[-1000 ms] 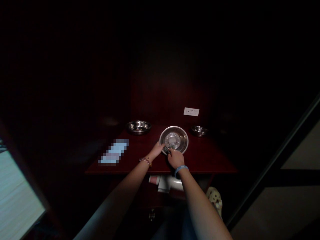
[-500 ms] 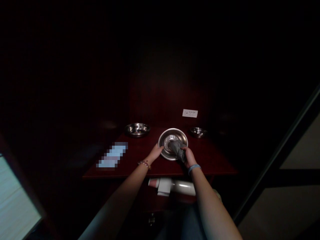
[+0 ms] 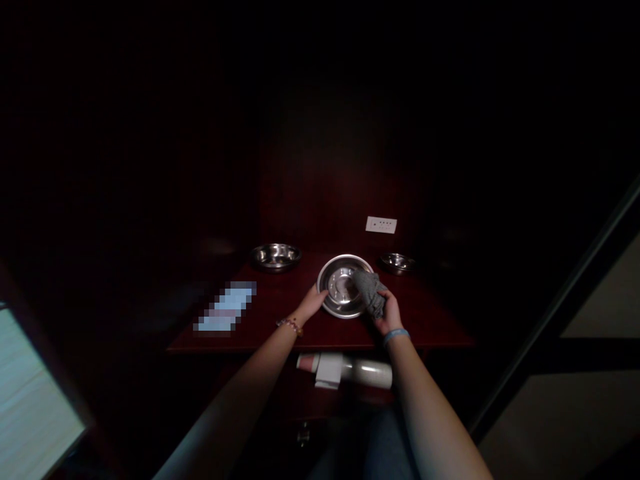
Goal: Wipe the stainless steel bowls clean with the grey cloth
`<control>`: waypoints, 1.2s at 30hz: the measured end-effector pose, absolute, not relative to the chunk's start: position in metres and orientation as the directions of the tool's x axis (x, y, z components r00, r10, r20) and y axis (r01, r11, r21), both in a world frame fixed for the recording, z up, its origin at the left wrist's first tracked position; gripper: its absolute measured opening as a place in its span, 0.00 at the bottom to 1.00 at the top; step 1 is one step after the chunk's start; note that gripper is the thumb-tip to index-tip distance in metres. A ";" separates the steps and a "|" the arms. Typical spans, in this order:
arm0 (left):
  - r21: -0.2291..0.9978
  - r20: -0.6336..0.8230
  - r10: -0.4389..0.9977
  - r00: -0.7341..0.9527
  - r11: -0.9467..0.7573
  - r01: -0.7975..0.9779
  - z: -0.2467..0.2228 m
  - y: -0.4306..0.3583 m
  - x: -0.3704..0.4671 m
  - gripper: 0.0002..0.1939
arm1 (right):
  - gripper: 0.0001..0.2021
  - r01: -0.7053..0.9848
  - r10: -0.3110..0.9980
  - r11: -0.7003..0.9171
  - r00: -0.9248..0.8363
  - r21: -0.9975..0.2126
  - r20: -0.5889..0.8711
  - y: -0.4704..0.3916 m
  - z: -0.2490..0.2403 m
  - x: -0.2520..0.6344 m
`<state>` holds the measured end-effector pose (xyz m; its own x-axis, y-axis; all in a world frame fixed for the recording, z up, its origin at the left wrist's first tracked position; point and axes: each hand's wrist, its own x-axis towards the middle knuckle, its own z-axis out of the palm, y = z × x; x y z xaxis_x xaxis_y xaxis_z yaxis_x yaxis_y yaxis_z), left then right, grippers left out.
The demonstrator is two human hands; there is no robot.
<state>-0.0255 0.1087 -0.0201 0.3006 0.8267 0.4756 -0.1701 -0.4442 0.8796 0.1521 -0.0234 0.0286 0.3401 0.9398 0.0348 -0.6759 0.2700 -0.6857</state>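
Note:
A round stainless steel basin [image 3: 344,288] is tilted toward me above the dark red shelf [image 3: 270,320]. My left hand [image 3: 312,301] grips its left rim, thumb on the inside. Bunched in my right hand [image 3: 389,315] is a grey cloth [image 3: 370,292], which overlaps the basin's right rim and inner wall. The fingers of my right hand are closed round the cloth and partly hidden by it.
Behind on the shelf stand a metal basin [image 3: 275,257] at left and a smaller metal bowl [image 3: 397,263] at right. A blurred-out pale rectangle [image 3: 227,307] lies at left. Below are stacked paper cups [image 3: 367,373] and a white box [image 3: 329,370]. A socket [image 3: 381,225] is on the back wall.
My right hand and the cloth have moved right, from the basin's middle to its right rim. The left hand keeps its hold, with the basin almost in the same place.

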 end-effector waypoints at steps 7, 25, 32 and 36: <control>0.875 0.484 0.825 0.293 -0.448 -0.184 -0.025 0.113 -0.025 0.22 | 0.15 -0.778 0.957 0.172 0.278 -0.604 -0.086 -0.030 0.036 0.156; 0.889 0.457 0.841 0.289 -0.443 -0.116 -0.018 0.105 -0.025 0.20 | 0.21 0.611 0.693 0.381 0.308 -0.694 0.652 -0.037 0.033 0.153; 0.891 0.454 0.849 0.271 -0.438 -0.120 -0.018 0.106 -0.023 0.21 | 0.25 0.954 0.791 0.243 -0.089 -0.176 0.606 -0.030 0.028 0.152; 0.896 0.445 0.857 0.261 -0.422 -0.141 -0.017 0.104 -0.021 0.22 | 0.25 0.979 0.841 0.148 -0.049 -0.142 0.538 -0.021 0.019 0.147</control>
<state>-0.0211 0.1036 -0.0169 0.2614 0.8566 0.4449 -0.1406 -0.4223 0.8955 0.1470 -0.0212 0.0187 -0.0493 0.8414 0.5381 0.9787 0.1481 -0.1419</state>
